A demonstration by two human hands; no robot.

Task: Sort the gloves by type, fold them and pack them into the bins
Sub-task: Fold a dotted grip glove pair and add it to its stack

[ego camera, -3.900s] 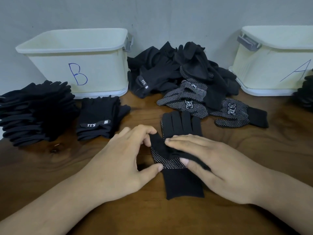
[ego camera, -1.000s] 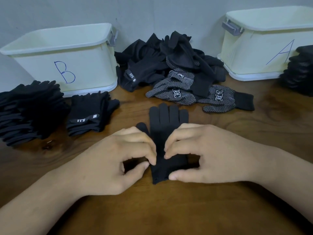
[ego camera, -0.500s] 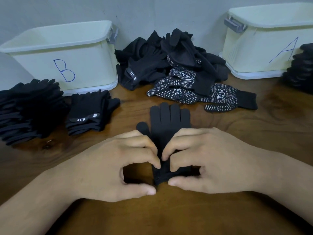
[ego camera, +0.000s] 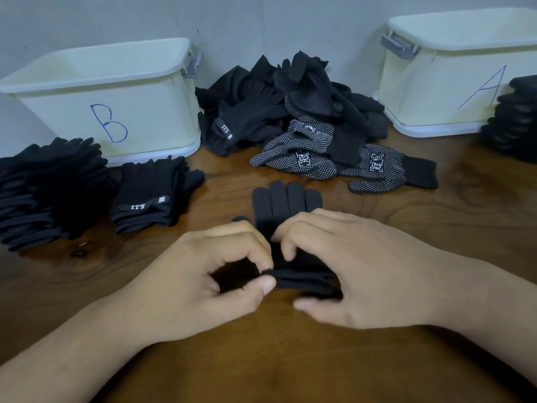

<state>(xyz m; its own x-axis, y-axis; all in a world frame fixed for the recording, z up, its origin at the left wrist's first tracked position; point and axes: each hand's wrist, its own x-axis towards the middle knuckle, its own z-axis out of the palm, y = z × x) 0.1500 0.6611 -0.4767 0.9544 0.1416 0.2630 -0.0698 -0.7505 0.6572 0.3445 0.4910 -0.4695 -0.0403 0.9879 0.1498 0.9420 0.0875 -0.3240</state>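
Note:
A black glove (ego camera: 286, 203) lies flat on the wooden table in front of me, fingers pointing away. Its cuff end (ego camera: 302, 282) is lifted and curled back toward the palm. My left hand (ego camera: 203, 277) pinches the cuff's left edge between thumb and forefinger. My right hand (ego camera: 357, 266) grips the cuff's right side, its fingers curled over the fabric. Bin B (ego camera: 139, 117) stands at the back left and bin A (ego camera: 453, 80) at the back right; I cannot see inside either.
A loose heap of black and white-dotted gloves (ego camera: 302, 123) lies between the bins. Folded black gloves are stacked at the left (ego camera: 49, 190), with a smaller labelled stack (ego camera: 151, 196) beside them. Another dark stack (ego camera: 514, 117) sits at the right edge.
The glove's cuff has been lifted off the table and rolled back toward its fingers. Both hands now pinch it from either side, and they have shifted slightly away from me.

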